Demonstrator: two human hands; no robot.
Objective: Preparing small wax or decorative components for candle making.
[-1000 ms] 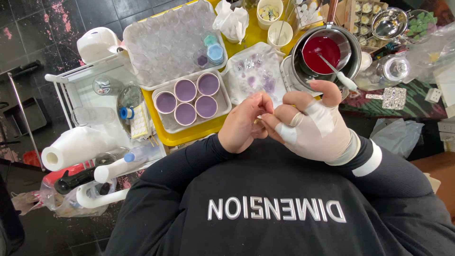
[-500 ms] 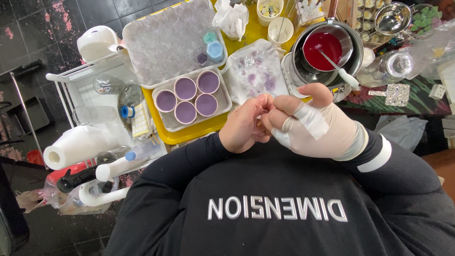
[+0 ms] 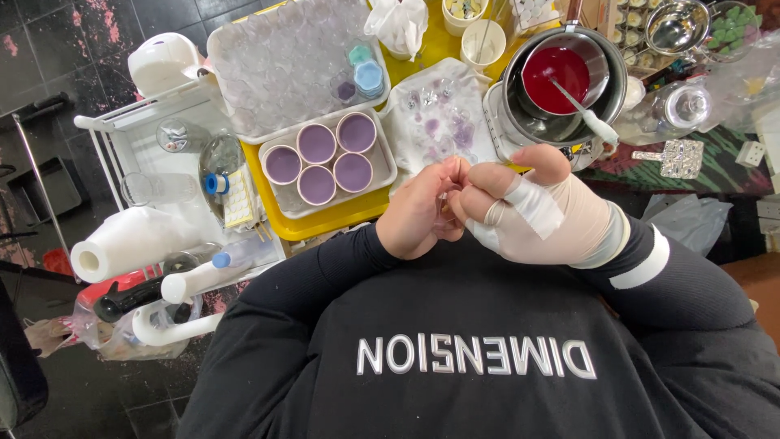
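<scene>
Right, your left hand (image 3: 418,215) and bandaged right hand (image 3: 536,213) meet at your chest, fingers (image 3: 467,203) pinched on something tiny, too hidden to identify. Four purple-filled cups (image 3: 317,143) sit in one white tray (image 3: 383,162); one pot (image 3: 561,81) holds red liquid.

Whatever the left hand (image 3: 418,215) and right hand (image 3: 528,211) pinch stays hidden.

Shiny metal pot (image 3: 605,89) (glossy red liquid (image 3: 556,79)), matt cups (image 3: 317,144).
</scene>
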